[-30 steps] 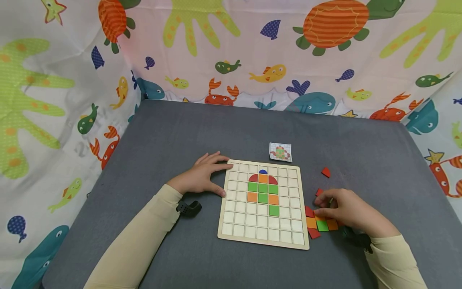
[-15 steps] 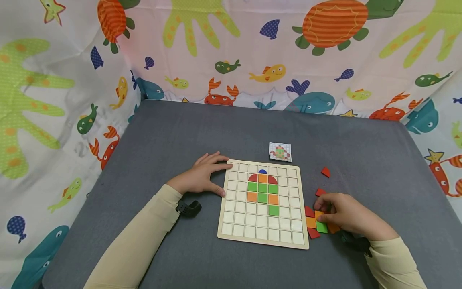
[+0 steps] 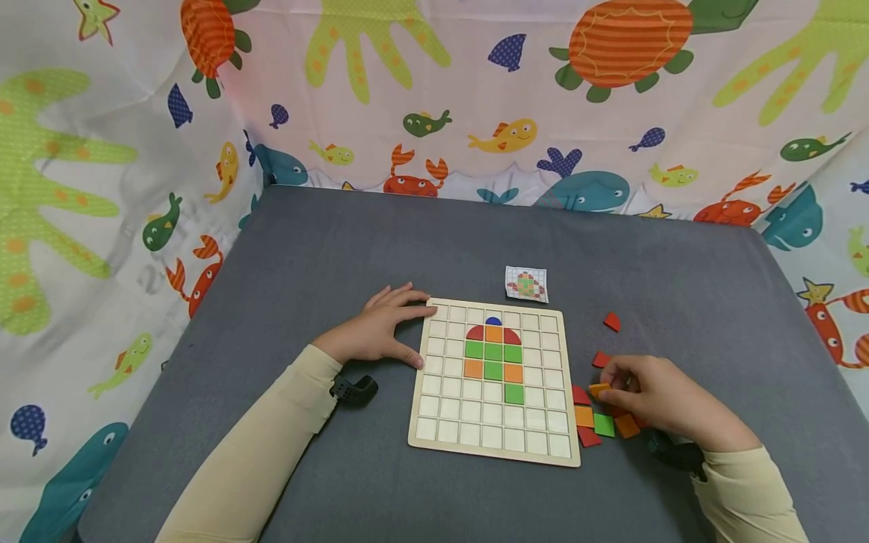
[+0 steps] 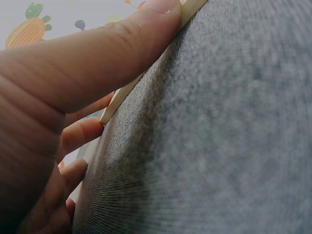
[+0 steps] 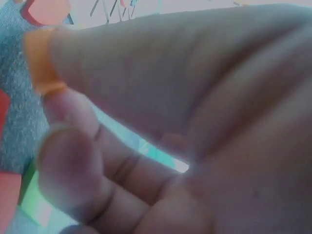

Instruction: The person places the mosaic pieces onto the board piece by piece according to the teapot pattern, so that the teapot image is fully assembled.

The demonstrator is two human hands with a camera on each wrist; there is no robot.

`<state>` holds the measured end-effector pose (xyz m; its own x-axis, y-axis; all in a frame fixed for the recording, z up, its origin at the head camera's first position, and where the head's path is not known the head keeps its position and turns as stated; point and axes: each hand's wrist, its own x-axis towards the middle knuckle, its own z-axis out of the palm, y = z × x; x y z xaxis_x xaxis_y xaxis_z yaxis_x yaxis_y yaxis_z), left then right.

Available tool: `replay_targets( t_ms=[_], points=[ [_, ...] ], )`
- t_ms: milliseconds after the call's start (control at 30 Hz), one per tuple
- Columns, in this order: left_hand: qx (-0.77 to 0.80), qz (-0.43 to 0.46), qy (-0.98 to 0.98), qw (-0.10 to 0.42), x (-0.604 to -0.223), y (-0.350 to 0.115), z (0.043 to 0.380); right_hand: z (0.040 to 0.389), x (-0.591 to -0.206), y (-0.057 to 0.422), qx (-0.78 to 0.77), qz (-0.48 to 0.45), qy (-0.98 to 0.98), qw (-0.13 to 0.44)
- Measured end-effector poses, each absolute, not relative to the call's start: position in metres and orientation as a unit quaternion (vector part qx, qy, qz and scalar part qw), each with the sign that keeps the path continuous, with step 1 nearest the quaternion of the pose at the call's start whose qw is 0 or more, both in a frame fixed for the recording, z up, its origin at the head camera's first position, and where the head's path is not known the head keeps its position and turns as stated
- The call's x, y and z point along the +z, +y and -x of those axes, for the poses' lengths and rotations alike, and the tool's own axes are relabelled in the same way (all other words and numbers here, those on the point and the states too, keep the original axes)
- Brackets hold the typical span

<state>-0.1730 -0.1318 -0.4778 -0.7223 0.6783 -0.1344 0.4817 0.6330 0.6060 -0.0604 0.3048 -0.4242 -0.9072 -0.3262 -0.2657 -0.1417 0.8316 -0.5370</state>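
A wooden grid board (image 3: 451, 428) lies on the grey table, with green, orange, red and blue tiles in its upper middle cells. My left hand (image 3: 373, 329) rests at the board's upper left, fingers spread. Its thumb (image 4: 161, 29) and fingertips touch the board's edge. To the right of the board, my right hand (image 3: 655, 388) pinches an orange square tile (image 3: 599, 390) between thumb and fingers, tilted. The same orange tile (image 5: 43, 61) shows at the thumb tip in the right wrist view. A green tile (image 3: 603, 425) lies just below this hand.
More tiles lie right of the board: an orange tile (image 3: 584, 416), another orange tile (image 3: 627, 426), a red tile (image 3: 588, 437) and others partly under the hand. Farther back is a red quarter-round tile (image 3: 612, 322). A small pattern card (image 3: 526, 284) lies behind the board. Printed cloth walls surround the table.
My right hand has picked the orange square tile up out of the pile, tilting it. The left hand and the board have stayed in place.
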Motion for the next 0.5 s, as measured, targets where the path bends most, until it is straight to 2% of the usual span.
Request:
replay_targets(
  t_ms=[500],
  points=[
    [0.276,-0.328,0.886,0.178,-0.478,-0.132,0.173,0.077,-0.413,0.256,-0.275,0.172,0.931,0.166]
  ],
)
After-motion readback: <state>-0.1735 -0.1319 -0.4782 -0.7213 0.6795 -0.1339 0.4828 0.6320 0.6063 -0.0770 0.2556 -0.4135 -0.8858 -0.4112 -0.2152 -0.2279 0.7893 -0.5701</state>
